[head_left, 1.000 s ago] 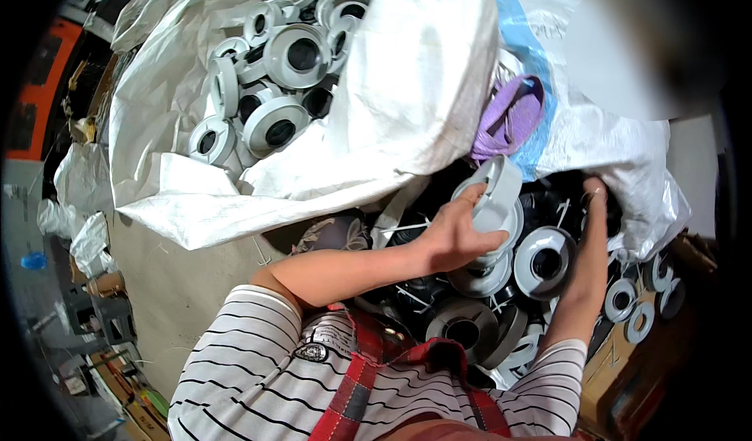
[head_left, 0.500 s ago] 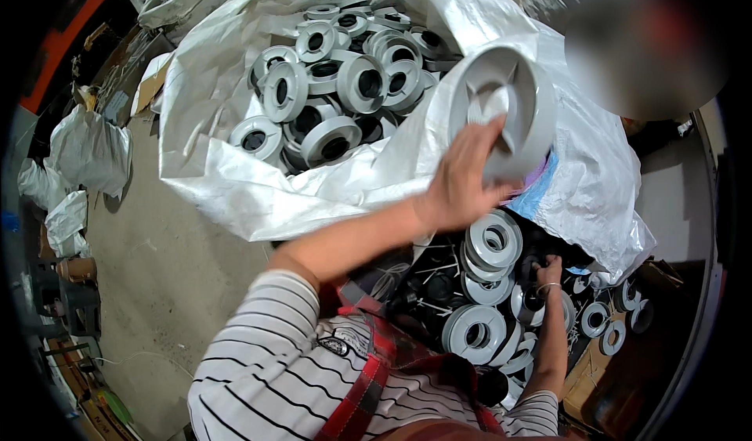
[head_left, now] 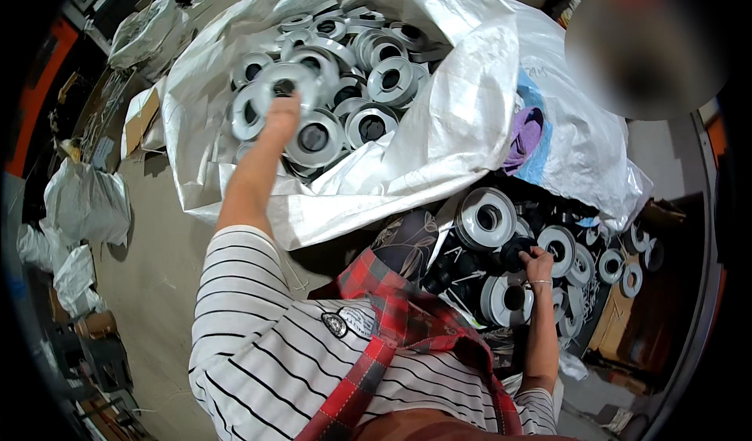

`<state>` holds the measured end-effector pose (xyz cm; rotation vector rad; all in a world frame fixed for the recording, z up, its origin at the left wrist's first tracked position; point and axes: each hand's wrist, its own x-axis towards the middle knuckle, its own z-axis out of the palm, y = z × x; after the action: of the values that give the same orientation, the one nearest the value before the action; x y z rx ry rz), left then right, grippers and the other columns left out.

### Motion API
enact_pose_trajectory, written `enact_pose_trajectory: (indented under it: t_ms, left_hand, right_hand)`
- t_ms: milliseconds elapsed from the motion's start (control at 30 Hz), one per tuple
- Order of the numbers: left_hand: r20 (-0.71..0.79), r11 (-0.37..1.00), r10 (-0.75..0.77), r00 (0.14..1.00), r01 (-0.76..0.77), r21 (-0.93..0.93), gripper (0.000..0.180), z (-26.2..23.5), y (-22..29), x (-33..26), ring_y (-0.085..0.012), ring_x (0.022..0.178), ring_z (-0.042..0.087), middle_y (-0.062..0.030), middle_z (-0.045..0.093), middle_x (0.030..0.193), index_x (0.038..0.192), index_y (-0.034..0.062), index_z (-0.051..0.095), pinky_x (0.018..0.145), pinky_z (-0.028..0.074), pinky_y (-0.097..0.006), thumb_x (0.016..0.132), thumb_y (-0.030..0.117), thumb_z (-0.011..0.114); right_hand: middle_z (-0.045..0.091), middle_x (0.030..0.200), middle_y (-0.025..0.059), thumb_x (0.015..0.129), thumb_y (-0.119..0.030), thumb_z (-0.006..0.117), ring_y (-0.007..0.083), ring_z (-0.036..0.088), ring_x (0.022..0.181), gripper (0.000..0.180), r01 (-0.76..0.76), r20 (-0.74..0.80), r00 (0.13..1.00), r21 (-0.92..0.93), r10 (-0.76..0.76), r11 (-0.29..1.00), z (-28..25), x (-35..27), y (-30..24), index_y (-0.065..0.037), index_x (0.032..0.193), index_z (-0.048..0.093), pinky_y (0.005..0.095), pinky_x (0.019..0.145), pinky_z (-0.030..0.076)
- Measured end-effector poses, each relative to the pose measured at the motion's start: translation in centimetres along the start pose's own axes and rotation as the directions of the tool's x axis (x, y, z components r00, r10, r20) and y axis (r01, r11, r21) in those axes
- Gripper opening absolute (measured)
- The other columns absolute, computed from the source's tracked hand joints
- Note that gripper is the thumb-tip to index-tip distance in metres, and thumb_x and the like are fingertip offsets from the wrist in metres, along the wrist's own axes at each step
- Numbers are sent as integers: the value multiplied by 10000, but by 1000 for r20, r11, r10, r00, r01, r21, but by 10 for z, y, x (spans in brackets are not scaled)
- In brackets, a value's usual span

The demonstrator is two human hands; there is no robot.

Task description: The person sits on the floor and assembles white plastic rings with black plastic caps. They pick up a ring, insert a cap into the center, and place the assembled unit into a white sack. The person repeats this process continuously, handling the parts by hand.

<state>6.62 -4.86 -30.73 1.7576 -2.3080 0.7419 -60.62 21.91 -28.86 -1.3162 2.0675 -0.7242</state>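
My left hand is over the white sack, its fingers closed on a grey plastic ring. Motion blurs that ring, which lies just above several like it inside the sack, most with dark centres. Lower right, my right hand pinches a black round plastic piece at its edge. Around it is a heap of loose parts: a grey ring stacked on others, another grey ring below the hand, and black pieces partly hidden underneath.
A second white sack stands at the right, with a purple cloth beside its edge. Flat cardboard lies right of the heap. Crumpled pale bags sit on the floor at far left.
My left hand has swung left with a grey ring, from above the heap's far side into the sack. My right hand has shifted slightly left and now shows a black piece in its fingers.
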Motion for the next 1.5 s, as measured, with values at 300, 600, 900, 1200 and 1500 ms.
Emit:
enact_pose_trajectory:
  t_ms: [300, 600, 900, 1200, 1500]
  left_hand:
    - [241, 839, -325, 914, 397, -372, 551, -84, 30, 42, -351, 1096, 534, -243, 549, 1160, 1121, -61, 531, 925, 424, -416, 749, 323, 661]
    - [132, 428, 152, 980, 55, -902, 784, -143, 275, 79, -386, 1114, 517, -297, 494, 1220, 1324, -37, 365, 954, 414, -370, 660, 248, 668]
    - [143, -75, 282, 949, 171, -983, 381, -294, 273, 8, -133, 797, 599, -61, 641, 907, 1083, 17, 596, 724, 476, -278, 817, 278, 675]
    - [337, -612, 626, 704, 710, -347, 470, -283, 352, -77, -176, 962, 573, -84, 583, 1086, 1187, -15, 500, 841, 477, -325, 885, 329, 606]
    - [369, -412, 735, 569, 807, -423, 440, -274, 348, -80, -183, 997, 560, -97, 566, 1117, 1207, -23, 480, 874, 461, -352, 901, 277, 581]
  right_hand:
    - [607, 634, 113, 721, -229, 677, 166, 567, 605, 254, -102, -246, 965, -22, 93, 995, -23, -46, -21, 19, 766, 645, 316, 600, 427]
    - [580, 623, 22, 734, -98, 657, 104, 496, 508, 114, -36, -305, 924, 527, 229, 849, -5, -89, -98, 14, 759, 655, 254, 475, 401]
    - [629, 725, 0, 726, -77, 676, 59, 544, 567, 232, 140, -438, 881, 599, 176, 789, -15, -123, -113, -21, 950, 666, 208, 448, 433]
    - [617, 847, 134, 714, -310, 728, 242, 597, 773, 421, 333, -289, 902, -3, -320, 943, 27, -132, -133, -21, 1011, 653, 305, 704, 472]
    - [454, 1079, 174, 591, -237, 766, 343, 506, 1004, 793, 437, 64, 896, -294, -439, 850, 20, -154, -131, -118, 1283, 399, 387, 847, 468]
